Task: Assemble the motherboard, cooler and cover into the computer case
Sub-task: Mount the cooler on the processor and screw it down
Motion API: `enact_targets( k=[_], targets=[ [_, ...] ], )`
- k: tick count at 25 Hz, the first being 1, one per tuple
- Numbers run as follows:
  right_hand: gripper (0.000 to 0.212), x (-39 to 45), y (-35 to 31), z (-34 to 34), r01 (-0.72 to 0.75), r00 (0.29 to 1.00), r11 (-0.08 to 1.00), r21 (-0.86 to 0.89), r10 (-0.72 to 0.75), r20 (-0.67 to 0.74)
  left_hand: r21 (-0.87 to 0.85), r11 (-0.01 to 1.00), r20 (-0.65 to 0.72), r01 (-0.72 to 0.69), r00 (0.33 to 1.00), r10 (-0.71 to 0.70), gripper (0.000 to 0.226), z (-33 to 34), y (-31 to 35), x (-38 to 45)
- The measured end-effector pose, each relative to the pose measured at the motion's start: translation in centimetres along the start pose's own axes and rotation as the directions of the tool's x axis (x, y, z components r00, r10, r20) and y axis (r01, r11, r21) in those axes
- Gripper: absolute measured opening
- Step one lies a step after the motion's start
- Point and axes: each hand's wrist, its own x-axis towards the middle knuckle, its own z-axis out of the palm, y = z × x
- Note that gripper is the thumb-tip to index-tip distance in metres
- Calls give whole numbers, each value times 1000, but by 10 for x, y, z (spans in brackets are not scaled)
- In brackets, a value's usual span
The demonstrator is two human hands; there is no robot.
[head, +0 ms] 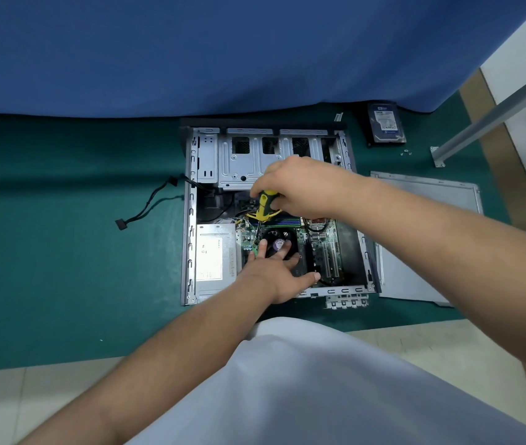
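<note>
Inside the case (191, 220), left hand (274, 268) on cooler (279, 244), right hand (300, 187) gripping screwdriver (266, 205)

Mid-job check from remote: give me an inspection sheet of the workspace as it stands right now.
Surface: green mat on a pale floor.
Job's things: open computer case lies flat on the mat; motherboard inside, cooler on it; cover lies flat to the right of the case, not fitted.
Clutter: hard drive and small screws beyond the cover.
Grippers: right hand grips a yellow-black screwdriver, tip down at the cooler's edge; left hand rests with fingers spread on the cooler.
Cables: black cable trails out left of the case; yellow wires inside.
Surroundings: blue curtain behind; metal rail at right.
</note>
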Motion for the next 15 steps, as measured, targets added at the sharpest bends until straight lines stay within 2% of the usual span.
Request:
enact_targets(
  k=[2, 4, 6, 8, 10, 12, 14, 15],
  targets=[
    [29, 2, -9, 13, -117, 986, 992, -49, 110, -123, 1, 1000, -3, 1, 1000, -1, 90, 0, 0, 0],
    [47, 3, -22, 25, -316, 935, 942, -114, 289, -203, -10, 1000, -9, 2, 1000, -2, 90, 0, 0, 1],
    [53, 5, -32, 32, -386, 907, 908, -165, 341, -248, -18, 1000, -19, 3, 1000, -4, 90, 0, 0, 0],
    [56, 9, -27, 29, -298, 943, 944, -145, 267, -200, -20, 1000, -16, 1, 1000, -2, 90, 0, 0, 0],
    [47, 10, -19, 16, -119, 992, 991, -55, 117, -48, -13, 1000, -14, 0, 1000, -1, 90, 1, 0, 0],
    [41, 9, -10, -1, 2, 998, 1000, -29, 0, 70, -16, 1000, -11, 3, 1000, -3, 90, 1, 0, 0],
    [36, 4, -8, -6, -3, 995, 997, -75, 10, 98, -19, 1000, -10, 7, 1000, -7, 90, 1, 0, 0],
    [30, 1, -11, -1, -40, 998, 996, -85, 45, 52, -14, 1000, -11, 6, 1000, -7, 90, 1, 0, 0]
  ],
)
